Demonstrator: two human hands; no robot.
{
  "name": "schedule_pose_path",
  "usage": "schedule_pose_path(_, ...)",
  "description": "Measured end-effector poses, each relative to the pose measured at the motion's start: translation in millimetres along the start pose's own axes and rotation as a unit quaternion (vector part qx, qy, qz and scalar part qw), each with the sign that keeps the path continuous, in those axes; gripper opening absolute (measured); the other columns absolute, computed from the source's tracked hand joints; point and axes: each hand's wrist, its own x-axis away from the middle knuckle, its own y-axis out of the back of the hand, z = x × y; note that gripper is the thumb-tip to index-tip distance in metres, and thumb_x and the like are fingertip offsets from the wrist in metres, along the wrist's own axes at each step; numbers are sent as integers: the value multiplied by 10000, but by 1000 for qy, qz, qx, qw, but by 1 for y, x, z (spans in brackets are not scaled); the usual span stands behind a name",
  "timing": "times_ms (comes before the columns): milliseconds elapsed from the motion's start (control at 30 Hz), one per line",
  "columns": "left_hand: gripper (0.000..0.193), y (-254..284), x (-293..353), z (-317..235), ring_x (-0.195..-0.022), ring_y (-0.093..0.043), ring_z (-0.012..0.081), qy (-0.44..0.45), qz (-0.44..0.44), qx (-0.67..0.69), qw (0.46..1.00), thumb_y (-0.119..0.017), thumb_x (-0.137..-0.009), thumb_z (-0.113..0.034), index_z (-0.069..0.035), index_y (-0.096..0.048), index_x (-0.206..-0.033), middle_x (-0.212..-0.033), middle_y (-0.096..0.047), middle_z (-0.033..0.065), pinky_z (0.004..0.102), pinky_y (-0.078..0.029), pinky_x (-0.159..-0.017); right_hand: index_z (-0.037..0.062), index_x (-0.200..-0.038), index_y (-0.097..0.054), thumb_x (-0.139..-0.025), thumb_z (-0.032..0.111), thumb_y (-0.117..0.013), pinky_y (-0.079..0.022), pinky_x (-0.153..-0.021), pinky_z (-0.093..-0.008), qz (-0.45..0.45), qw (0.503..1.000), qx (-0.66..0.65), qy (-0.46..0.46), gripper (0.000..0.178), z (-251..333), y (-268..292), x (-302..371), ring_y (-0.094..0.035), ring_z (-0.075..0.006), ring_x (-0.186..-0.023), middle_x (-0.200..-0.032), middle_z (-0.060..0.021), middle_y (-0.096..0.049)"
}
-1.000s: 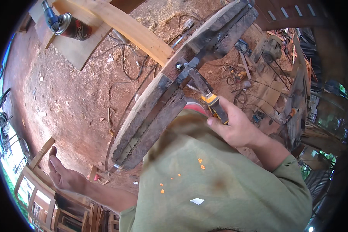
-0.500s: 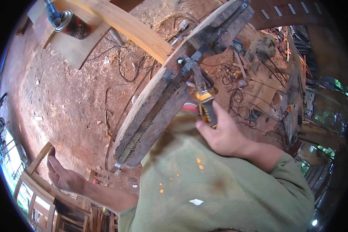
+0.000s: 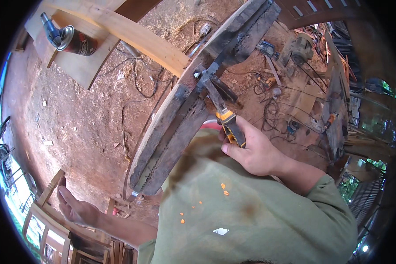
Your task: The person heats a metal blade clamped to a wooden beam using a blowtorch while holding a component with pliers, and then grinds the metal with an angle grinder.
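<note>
Right hand [image 3: 255, 152] fist-wrapped round pliers [image 3: 220, 110] handles. Long axis runs up and left from the grip, nose on a metal bit at the plank [image 3: 176, 123] edge. Left hand [image 3: 75, 209] open, holding nothing, far down-left.

the right hand [image 3: 255, 152] grips yellow-handled pliers [image 3: 222, 112], their jaws biting a metal piece on the dark curved wooden beam [image 3: 193, 105]. the left hand [image 3: 75, 207] hangs open, well left of the beam. a gas canister [image 3: 72, 39] lies on a pale plank [image 3: 119, 28] upper left of the beam.
</note>
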Motion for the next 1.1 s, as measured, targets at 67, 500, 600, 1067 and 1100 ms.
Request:
schedule_pose_path(67,302,-1,1,1,-1081,-644,213,2,1,9,1000,-595,-1009,-183,67,-720,-1123,-1098,-725,159,353,-425,-1057,31,-1371,-465,-921,24,-629,-471,-960,-330,5,1000,-8,-1,479,0,2,-1,-552,-146,-1069,-1120,-66,-576)
schedule_pose_path(500,318,-11,8,-11,-1072,-659,248,-5,2,-3,1000,-575,-1017,-163,109,-696,-1130,-1112,-717,205,358,-438,-1055,23,-1356,-500,-928,36,-621,-472,-868,-331,35,998,49,-5,445,6,35,-6,-548,-158,-899,-960,-42,-571)
schedule_pose_path(600,310,-8,11,-9,-1062,-663,249,3,-17,-14,1000,-572,-1017,-151,113,-693,-1126,-1103,-717,210,362,-446,-1052,5,-1240,-567,-924,42,-629,-477,-861,-342,52,995,87,9,324,8,57,-15,-556,-162,-884,-919,-48,-584)
schedule_pose_path(1067,311,-14,6,14,-1058,-665,251,30,-9,23,999,-571,-1015,-153,114,-692,-1120,-1098,-718,213,361,-459,-1043,16,-1388,-489,-928,51,-630,-441,-994,-333,-1,998,-29,-51,482,17,-2,7,-556,-148,-1068,-1150,-67,-594)
schedule_pose_path(1100,307,-20,3,12,-1059,-666,253,33,-6,19,999,-575,-1012,-152,109,-694,-1122,-1102,-719,212,359,-459,-1043,22,-1248,-517,-907,63,-684,-458,-936,-320,-30,997,-60,-41,381,14,-13,6,-549,-130,-1026,-1059,-28,-569)
